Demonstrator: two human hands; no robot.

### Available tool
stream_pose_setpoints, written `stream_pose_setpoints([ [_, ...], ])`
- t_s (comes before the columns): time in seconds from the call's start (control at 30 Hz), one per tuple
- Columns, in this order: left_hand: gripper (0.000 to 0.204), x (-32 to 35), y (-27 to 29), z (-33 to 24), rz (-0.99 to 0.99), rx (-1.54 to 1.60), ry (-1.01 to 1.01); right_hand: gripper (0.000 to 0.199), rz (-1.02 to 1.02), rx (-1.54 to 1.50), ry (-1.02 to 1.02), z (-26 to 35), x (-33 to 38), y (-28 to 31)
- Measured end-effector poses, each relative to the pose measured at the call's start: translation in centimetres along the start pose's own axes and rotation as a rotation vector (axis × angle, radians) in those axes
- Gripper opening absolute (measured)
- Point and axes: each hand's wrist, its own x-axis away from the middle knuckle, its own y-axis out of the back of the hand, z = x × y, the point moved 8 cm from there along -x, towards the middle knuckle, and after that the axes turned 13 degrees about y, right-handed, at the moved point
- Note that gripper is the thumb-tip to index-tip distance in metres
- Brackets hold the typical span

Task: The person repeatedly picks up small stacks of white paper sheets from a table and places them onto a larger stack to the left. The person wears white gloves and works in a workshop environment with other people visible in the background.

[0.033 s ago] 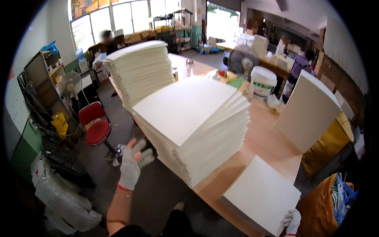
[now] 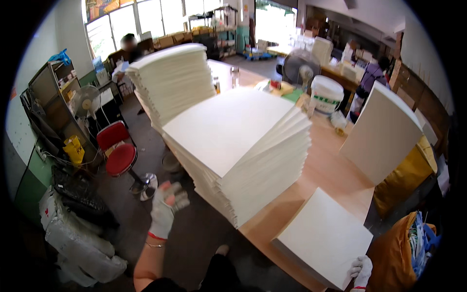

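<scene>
Left hand (image 2: 168, 209): open, fingers apart, beside the surface (image 2: 328, 168). Right hand (image 2: 360, 272): fingers curled at the low paper stack's (image 2: 325, 238) right edge; grip cannot be determined. Stack lies flat on the near right corner, long axis apparently diagonal, far left to near right.

The left grip (image 2: 168, 205) is covered by a white glove (image 2: 162, 221), from which the tips of two digits are seen to protrude bare. Its cuff is edged by a red band (image 2: 156, 237), and the wrist below is circled by a thin bracelet (image 2: 154, 245). The right grip (image 2: 361, 270) is clad in a similar white glove, also trimmed in red (image 2: 359, 288). Black clothing (image 2: 168, 284), dark trousers (image 2: 221, 273) and a pale shoe (image 2: 222, 250) are worn.
</scene>
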Motion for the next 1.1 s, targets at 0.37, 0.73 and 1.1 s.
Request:
stream_pose_setpoints([
  [0.37, 0.068, 26.8, 25.8, 56.0, 0.725, -1.954, 0.964, 0.028, 0.078, 0.216, 0.077, -8.4, -3.2, 1.5],
  [0.73, 0.074, 22.6, 17.7, 59.0, 1.018, -1.738, 1.148, 0.03, 0.04, 0.246, 0.118, -8.7, -4.3, 3.2],
  [1.1, 0.064, 21.2, 3.7, 42.5, 0.344, -0.465, 1.42, 0.02, -0.017, 0.107, -0.006, -5.6, -3.0, 2.1],
])
